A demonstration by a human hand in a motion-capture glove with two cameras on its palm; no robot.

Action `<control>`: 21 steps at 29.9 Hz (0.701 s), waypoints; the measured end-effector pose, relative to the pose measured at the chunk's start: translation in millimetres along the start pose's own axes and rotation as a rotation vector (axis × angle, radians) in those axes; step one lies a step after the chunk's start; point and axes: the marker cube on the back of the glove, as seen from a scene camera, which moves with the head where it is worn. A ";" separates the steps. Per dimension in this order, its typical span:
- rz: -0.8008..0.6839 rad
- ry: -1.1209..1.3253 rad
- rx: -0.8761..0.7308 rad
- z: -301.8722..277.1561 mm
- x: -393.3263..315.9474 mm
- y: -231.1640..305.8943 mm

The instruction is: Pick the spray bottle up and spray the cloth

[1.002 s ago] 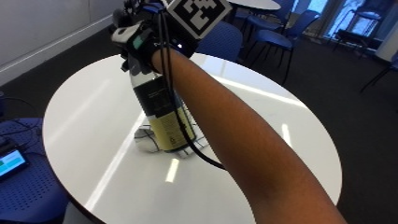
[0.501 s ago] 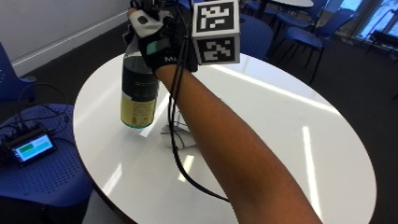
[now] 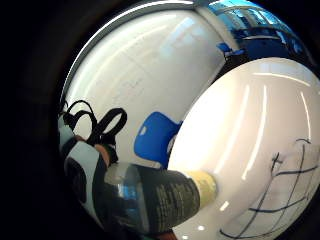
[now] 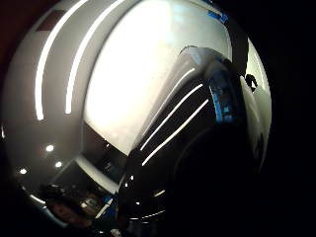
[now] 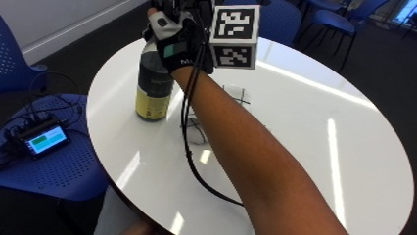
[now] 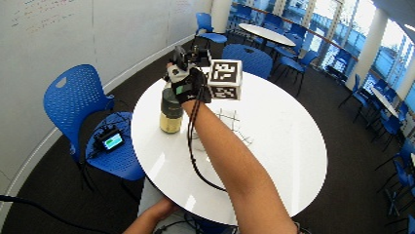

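Observation:
The spray bottle (image 5: 155, 85), dark above and yellow below, stands upright near the table's left edge. My gloved right hand (image 5: 173, 41) grips its top from above, fingers curled round the neck. Whether the base rests on the table or hangs just over it I cannot tell. The cloth (image 5: 236, 94), white with dark grid lines, lies flat on the table right of the bottle, partly hidden under my forearm. In the little finger side palm view the bottle (image 3: 155, 197) reaches toward the table beside the cloth (image 3: 287, 185). The wide view shows hand (image 6: 185, 85), bottle (image 6: 170, 114) and cloth (image 6: 230, 119).
The round white table (image 5: 312, 127) extends to the right of the cloth. A blue chair (image 5: 58, 166) beside the table's left edge carries a small screen device (image 5: 42, 139) with cables. A bare hand (image 6: 152, 214) shows at the table's near edge.
The outside camera has shifted. The hand keeps its grip on the bottle; the bottle, earlier over the cloth, now stands to the cloth's left near the table edge.

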 end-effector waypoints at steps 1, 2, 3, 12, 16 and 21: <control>-0.011 0.000 -0.004 0.0 -3.8 -3.2; -0.023 0.000 -0.009 0.3 -8.0 -6.5; -0.037 0.001 -0.016 0.7 -12.5 -9.9; -0.067 0.013 -0.088 17.1 -42.7 -22.6; -0.061 0.029 -0.100 30.0 -48.3 -18.5; -0.062 0.033 -0.098 28.8 -49.6 -19.4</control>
